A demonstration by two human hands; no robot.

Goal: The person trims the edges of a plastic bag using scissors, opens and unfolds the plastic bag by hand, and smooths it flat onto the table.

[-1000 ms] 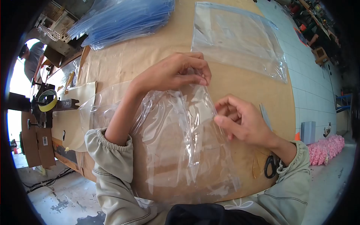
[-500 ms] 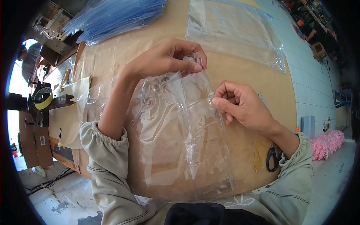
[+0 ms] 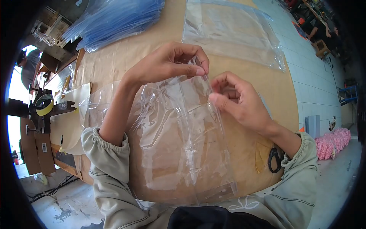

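A clear plastic bag [image 3: 167,152] with a seam down its middle lies spread in front of me, its top gathered and lifted. My left hand [image 3: 171,63] is closed on that upper edge, thumb and fingers pinching the film. At the bag's right edge, my right hand [image 3: 242,101] has its thumb and forefinger apart and its other fingers curled. Its thumb tip is close to the film; whether it touches I cannot tell.
Another clear bag [image 3: 232,34] lies flat at the back, beside a stack of bluish plastic sheets [image 3: 118,23]. Black-handled scissors [image 3: 274,160] rest at right. A tape roll [image 3: 45,105] sits on a black dispenser at left. Pink bundles [image 3: 331,144] are on the floor. A person [image 3: 30,66] is at far left.
My right hand has moved up along the bag's edge, closer to my left hand, and its thumb and forefinger have parted. My left hand keeps its pinch. The view has shifted slightly.
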